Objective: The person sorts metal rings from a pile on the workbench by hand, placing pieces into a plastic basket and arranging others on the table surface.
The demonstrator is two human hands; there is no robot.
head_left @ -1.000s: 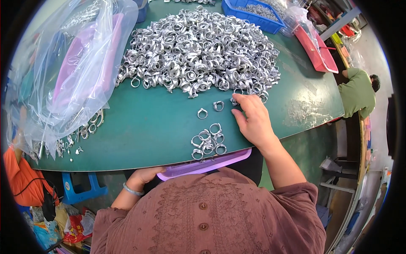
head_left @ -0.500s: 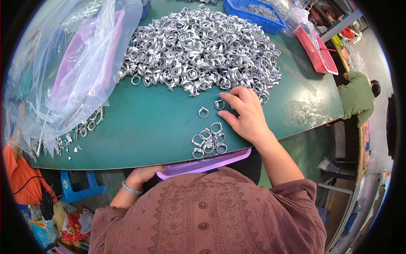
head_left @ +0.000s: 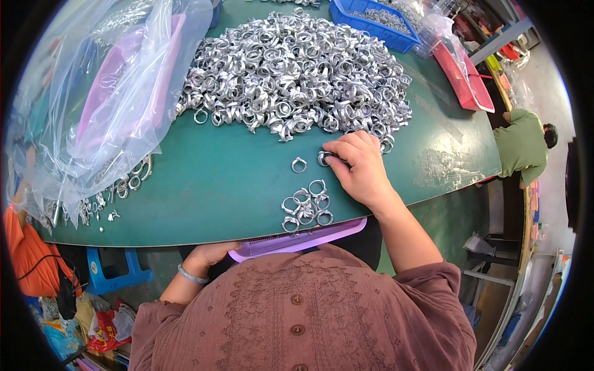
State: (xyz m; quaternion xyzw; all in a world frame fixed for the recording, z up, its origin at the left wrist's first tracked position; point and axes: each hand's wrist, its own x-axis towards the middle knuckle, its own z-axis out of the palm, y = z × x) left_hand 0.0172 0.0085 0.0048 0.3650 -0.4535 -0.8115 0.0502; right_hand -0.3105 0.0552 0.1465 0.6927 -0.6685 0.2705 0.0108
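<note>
On the green table my right hand (head_left: 361,166) has its thumb and fingertips closed round a silver ring (head_left: 322,158), in front of the big heap of silver rings (head_left: 291,77). A single ring (head_left: 299,164) lies just left of that hand. Nearer the table edge is a small cluster of several rings (head_left: 306,207). My left hand (head_left: 213,252), with a bracelet at the wrist, grips the left end of a purple plastic basket (head_left: 297,247) held below the table edge. Its fingers are partly hidden by the basket.
Clear plastic sheeting (head_left: 133,93) covers a pink basket (head_left: 133,74) at the left, with loose metal pieces (head_left: 99,204) beside it. A blue basket (head_left: 374,25) of small parts and a red basket (head_left: 461,77) stand at the far right. A person in green (head_left: 526,145) is beyond the table.
My right hand's thumb and fingers have come together on the ring, which they stood apart around before. My left hand and the purple basket stay where they were.
</note>
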